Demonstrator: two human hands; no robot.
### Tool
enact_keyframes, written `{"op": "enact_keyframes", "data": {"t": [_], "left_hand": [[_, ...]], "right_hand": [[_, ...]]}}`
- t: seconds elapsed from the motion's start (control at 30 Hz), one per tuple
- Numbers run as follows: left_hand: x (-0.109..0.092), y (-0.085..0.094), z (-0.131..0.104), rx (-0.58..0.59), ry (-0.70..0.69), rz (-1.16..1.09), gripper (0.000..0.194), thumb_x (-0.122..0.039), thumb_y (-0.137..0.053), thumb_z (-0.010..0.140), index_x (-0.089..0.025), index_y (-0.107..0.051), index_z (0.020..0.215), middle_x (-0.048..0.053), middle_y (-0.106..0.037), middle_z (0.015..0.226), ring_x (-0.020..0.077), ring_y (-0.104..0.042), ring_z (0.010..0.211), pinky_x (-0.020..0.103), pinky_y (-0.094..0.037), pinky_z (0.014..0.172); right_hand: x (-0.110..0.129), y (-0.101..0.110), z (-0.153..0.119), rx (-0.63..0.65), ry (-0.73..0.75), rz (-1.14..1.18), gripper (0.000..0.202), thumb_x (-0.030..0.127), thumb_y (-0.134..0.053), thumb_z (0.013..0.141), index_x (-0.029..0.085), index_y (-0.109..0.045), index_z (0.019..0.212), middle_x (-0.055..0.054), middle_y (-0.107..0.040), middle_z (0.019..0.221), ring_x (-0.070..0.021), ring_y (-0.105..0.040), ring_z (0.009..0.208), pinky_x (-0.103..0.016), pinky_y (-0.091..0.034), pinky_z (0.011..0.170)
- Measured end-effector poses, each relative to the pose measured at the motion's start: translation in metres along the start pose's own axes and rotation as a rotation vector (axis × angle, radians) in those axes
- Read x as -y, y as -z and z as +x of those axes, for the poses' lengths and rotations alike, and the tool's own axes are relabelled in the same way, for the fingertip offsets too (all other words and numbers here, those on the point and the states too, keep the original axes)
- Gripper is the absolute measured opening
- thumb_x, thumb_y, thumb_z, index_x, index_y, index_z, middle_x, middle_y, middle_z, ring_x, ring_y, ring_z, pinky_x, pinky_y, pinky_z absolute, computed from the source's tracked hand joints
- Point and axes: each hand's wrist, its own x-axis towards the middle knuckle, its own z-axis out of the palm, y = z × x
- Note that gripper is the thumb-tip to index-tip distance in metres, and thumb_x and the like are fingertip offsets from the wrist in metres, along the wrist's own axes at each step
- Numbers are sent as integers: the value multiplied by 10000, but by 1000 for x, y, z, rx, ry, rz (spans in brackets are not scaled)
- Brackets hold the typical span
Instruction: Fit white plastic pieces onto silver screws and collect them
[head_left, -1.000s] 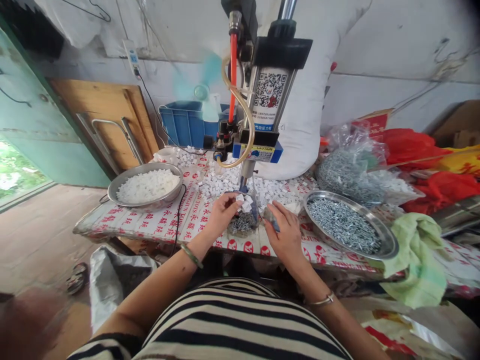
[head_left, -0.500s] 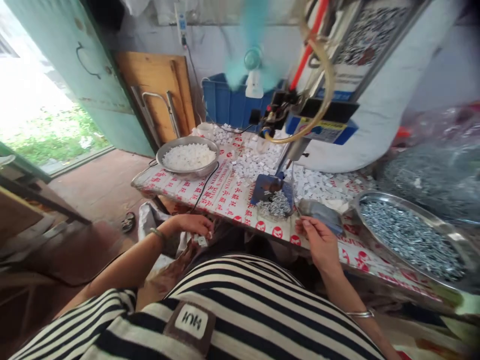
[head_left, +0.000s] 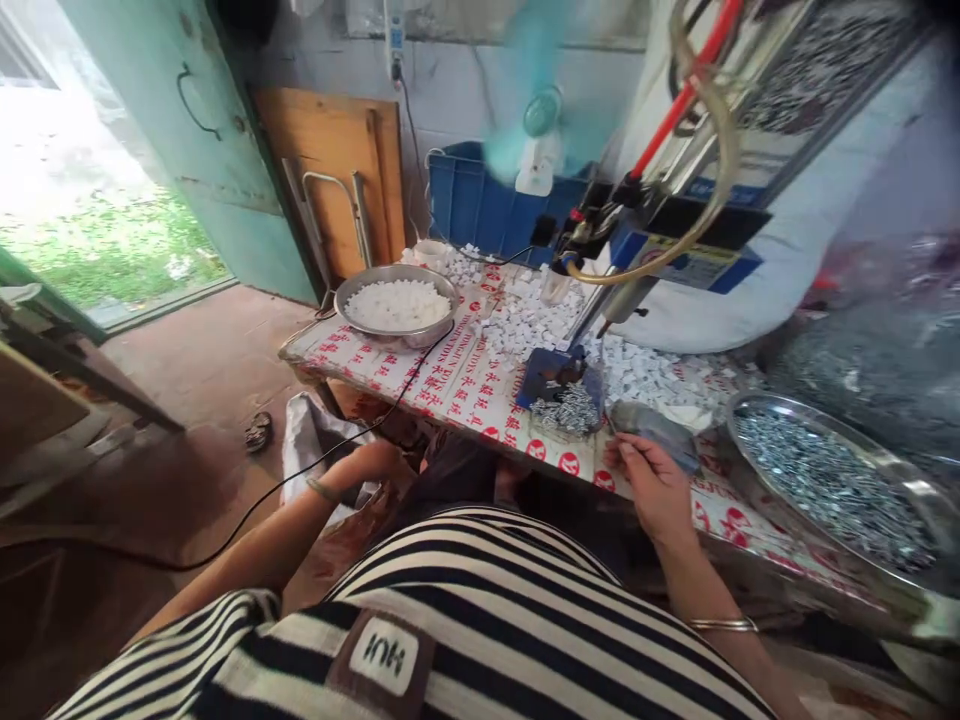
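Reaching low beside the white sack (head_left: 298, 432) seems the step in hand; whether the left hand (head_left: 386, 466) grips anything, I cannot tell. The right hand (head_left: 660, 492) pinches a thin rod (head_left: 610, 424) near metal pieces (head_left: 568, 410); raising the left calls for clearing the table (head_left: 457, 405).

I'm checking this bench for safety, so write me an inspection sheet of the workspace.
Surface: table in red-printed covering.
Job's things: press; metal pieces at its base; bowl of white pieces; basin of metal pieces.
Clutter: loose white pieces strewn behind the press base.
Hands: left below the table edge, contents hidden; right at the front edge, fingertips by a thin rod, grip unclear.
Cables: black cable crosses above the floor, up to the table.
Surroundings: green door open; fan blades blurred.
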Motion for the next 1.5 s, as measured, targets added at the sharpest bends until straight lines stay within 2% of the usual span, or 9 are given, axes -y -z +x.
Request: {"op": "enact_keyframes", "data": {"t": [0.2,0.4,0.67,0.8,0.97,1.1,1.23,1.4,1.5], "left_hand": [[-90,10,7,110,-375,-464,336,-413,-399,835,-160,-618,799,4,-587,586,95,-485,472,203,-370,457],[-149,64,83,-518,-418,-159,191,-190,-474,776,-141,-659,768,55,-648,766,147,-567,731,250,-424,691],[-149,64,135,-416,-365,253,198,-107,-486,733,-117,-657,831,116,-655,852,189,-580,790,284,-424,715],[-151,69,126,-361,-485,-70,164,-192,-509,739,-142,-651,804,33,-644,735,135,-553,672,241,-418,638],[-203,72,121,-298,-637,-600,207,-318,-571,720,-138,-626,805,6,-622,682,101,-533,590,212,-413,558],[-237,51,128,-235,-615,-683,169,-292,-601,691,-133,-633,737,10,-627,670,86,-518,544,202,-409,520],[-240,33,132,-286,-606,-739,204,-327,-581,721,-135,-633,766,6,-623,660,99,-533,582,212,-424,560],[-230,42,114,-442,-592,-543,266,-296,-521,783,-164,-608,997,54,-659,879,144,-592,750,250,-447,670],[-219,53,103,-400,-515,-171,214,-276,-483,792,-180,-665,851,64,-670,845,174,-596,761,270,-430,674]], "right_hand": [[0,6,0,66,7,-22,366,459,-637,699,169,-633,923,-43,-657,800,-137,-597,674,-322,-511,709],[2,9,-1,100,26,-20,376,487,-625,707,176,-635,917,-46,-667,815,-141,-605,684,-325,-515,714],[6,10,-2,127,43,-75,396,521,-597,716,177,-637,907,-64,-673,830,-157,-607,706,-329,-521,713],[8,7,-3,138,25,-71,372,505,-591,728,183,-636,908,-55,-667,832,-152,-603,717,-317,-518,714],[10,2,-1,115,1,-37,372,518,-607,703,187,-642,868,-32,-656,764,-142,-585,672,-302,-517,681],[9,1,1,108,-16,-14,376,519,-604,704,182,-644,866,-32,-642,736,-144,-575,668,-288,-514,645],[7,-2,0,121,13,-41,371,512,-588,719,176,-646,867,-32,-637,730,-140,-566,657,-281,-508,633],[23,10,2,198,64,-160,373,503,-548,746,171,-651,881,-38,-661,756,-148,-590,661,-284,-500,627],[48,46,19,136,215,-424,339,455,-501,790,193,-655,939,-50,-677,856,-175,-610,771,-307,-482,714]]}}
